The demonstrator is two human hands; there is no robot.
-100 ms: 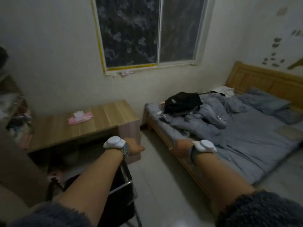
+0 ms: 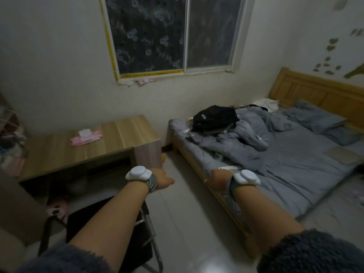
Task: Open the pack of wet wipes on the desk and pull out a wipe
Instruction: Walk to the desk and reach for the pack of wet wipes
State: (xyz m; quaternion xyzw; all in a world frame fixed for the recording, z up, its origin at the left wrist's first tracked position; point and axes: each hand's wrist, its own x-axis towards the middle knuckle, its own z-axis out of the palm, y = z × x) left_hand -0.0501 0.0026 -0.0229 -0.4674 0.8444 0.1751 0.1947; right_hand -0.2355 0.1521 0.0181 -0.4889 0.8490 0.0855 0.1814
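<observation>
A pink pack of wet wipes [image 2: 86, 138] lies flat on the wooden desk [image 2: 122, 138] at the left, with a white flap or wipe showing on its top. Both my arms stretch forward over the floor, well short of the desk top. My left hand [image 2: 162, 179] hangs by the desk's right corner panel, and my right hand [image 2: 217, 181] hangs by the bed's edge. Neither hand holds anything. The fingers of both point away from me and are hidden behind the backs of the hands. Each wrist carries a white device.
A black folding chair [image 2: 141, 243] stands under my left arm, in front of the desk. A bed [image 2: 295, 174] with grey bedding and a black backpack [image 2: 215, 117] fills the right side. Tiled floor runs between the desk and the bed. Cluttered shelves [image 2: 9, 146] stand at the far left.
</observation>
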